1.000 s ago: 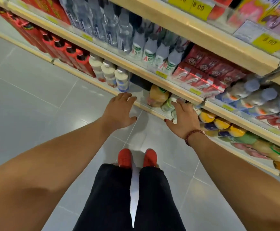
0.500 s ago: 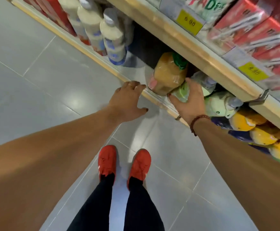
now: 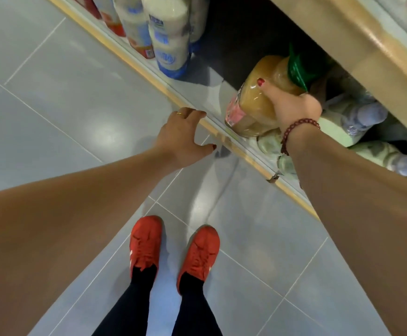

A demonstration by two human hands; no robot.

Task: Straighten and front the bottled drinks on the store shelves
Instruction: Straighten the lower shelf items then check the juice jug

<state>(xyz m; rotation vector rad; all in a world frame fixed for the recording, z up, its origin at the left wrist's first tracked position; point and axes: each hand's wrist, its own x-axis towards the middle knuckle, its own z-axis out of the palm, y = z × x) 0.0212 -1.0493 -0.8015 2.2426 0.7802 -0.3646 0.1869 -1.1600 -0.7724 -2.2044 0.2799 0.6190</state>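
Note:
A tan-brown drink bottle (image 3: 253, 105) with a green cap and pink label lies tilted at the front of the bottom shelf (image 3: 149, 73). My right hand (image 3: 292, 107) grips its upper body, thumb across the front, the other fingers hidden behind. My left hand (image 3: 183, 137) rests with loosely bent fingers on the shelf's front lip, holding nothing. Pale green bottles (image 3: 335, 132) with lilac caps lie on their sides right of the brown one, partly behind my right forearm.
White bottles with blue labels (image 3: 171, 37) stand upright at the shelf's left, with a dark gap between them and the brown bottle. The wooden edge of the shelf above (image 3: 357, 42) overhangs closely. Grey floor tiles and my red shoes (image 3: 173, 251) lie below.
My view has dropped closer to the bottom shelf. My right hand moved from the pale green bottle onto the brown bottle and took hold. My left hand stayed at the shelf lip.

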